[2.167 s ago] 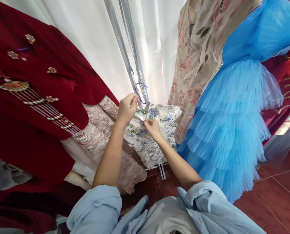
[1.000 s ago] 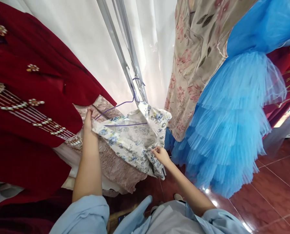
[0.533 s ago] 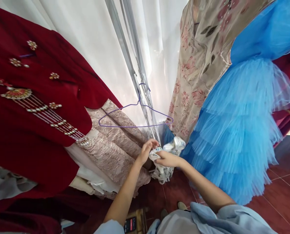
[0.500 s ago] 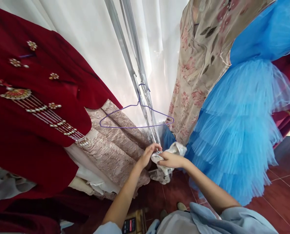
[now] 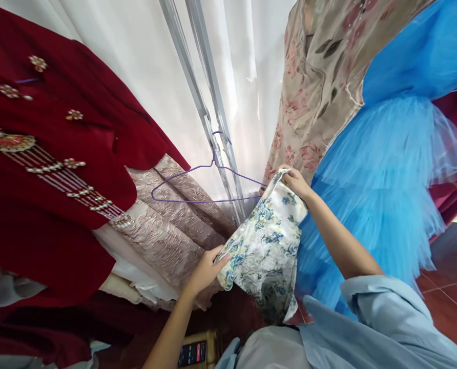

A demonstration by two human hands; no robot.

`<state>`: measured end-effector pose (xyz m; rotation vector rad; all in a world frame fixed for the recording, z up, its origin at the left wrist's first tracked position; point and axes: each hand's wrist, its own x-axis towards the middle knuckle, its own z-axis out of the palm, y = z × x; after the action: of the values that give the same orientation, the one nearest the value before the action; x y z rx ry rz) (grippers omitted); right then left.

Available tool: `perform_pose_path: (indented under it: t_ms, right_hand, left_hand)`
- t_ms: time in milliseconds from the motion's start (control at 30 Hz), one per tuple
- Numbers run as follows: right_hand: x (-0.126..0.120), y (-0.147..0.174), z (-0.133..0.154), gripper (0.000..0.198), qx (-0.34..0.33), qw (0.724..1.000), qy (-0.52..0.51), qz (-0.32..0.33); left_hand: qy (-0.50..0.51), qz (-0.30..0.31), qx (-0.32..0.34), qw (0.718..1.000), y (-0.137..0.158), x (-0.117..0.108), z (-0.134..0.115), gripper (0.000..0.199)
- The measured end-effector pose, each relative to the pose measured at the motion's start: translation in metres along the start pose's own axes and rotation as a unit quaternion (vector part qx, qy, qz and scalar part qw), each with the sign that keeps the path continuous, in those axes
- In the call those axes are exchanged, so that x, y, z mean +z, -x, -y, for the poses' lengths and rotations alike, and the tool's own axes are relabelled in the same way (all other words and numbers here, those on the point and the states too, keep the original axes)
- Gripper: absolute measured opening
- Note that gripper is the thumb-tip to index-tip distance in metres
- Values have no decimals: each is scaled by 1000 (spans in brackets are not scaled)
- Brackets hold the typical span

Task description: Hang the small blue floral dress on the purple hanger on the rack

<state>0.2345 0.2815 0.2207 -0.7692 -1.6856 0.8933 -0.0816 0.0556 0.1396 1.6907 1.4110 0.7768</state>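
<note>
A white garment with blue and yellow flowers (image 5: 267, 236) is spread at a slant between my two hands. My left hand (image 5: 207, 269) pinches its lower left edge. Higher up, my right hand (image 5: 295, 183) grips the upper right corner, beside the right end of a purple wire hanger (image 5: 190, 200). That hanger hangs bare on the metal stand, and the garment covers its right tip. Folds hide the garment's full shape.
On the left hang a dark red velvet jacket (image 5: 98, 148) and a pink brocade skirt (image 5: 174, 230). To the right are a beige floral dress (image 5: 295, 123) and a blue tulle dress (image 5: 359, 205). A phone (image 5: 193, 353) lies low, near my body.
The garment was bunched up between my hands and is now opened out. My right hand has risen toward the hanger, while my left has moved left and down.
</note>
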Motion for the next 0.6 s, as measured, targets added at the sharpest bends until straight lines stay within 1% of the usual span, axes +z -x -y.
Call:
perform_pose_path:
  t_ms: [100, 167, 233, 333, 400, 433, 500, 567, 600]
  right_hand:
    - [33, -27, -6, 26, 31, 995, -55, 74]
    - [49, -33, -6, 30, 60, 992, -67, 93]
    - [55, -32, -5, 36, 99, 986, -73, 114]
    - [49, -26, -2, 43, 144, 972, -73, 171]
    - [43, -23, 2, 46, 147, 967, -64, 199]
    - [41, -22, 5, 48, 143, 967, -58, 201]
    - [40, -19, 11, 52, 127, 972, -46, 191]
    - [41, -17, 17, 57, 110, 978, -32, 172]
    - [42, -15, 20, 59, 104, 981, -24, 161]
  left_hand:
    - [-27, -10, -9, 1000, 22, -25, -8, 40]
    - [-41, -16, -19, 999, 34, -47, -7, 38]
    - [-71, -45, -31, 996, 40, -79, -3, 34]
    - [-150, -103, -39, 983, 37, -141, 1, 27]
    - [-217, -137, -34, 966, 22, -184, -3, 24]
    - [-258, -164, -26, 952, 9, -204, -8, 22]
    - [-343, -243, 8, 907, -24, -239, -25, 16]
    - [-389, -335, 59, 856, -66, -261, -49, 14]
    - [-385, -369, 82, 842, -88, -266, -62, 17]
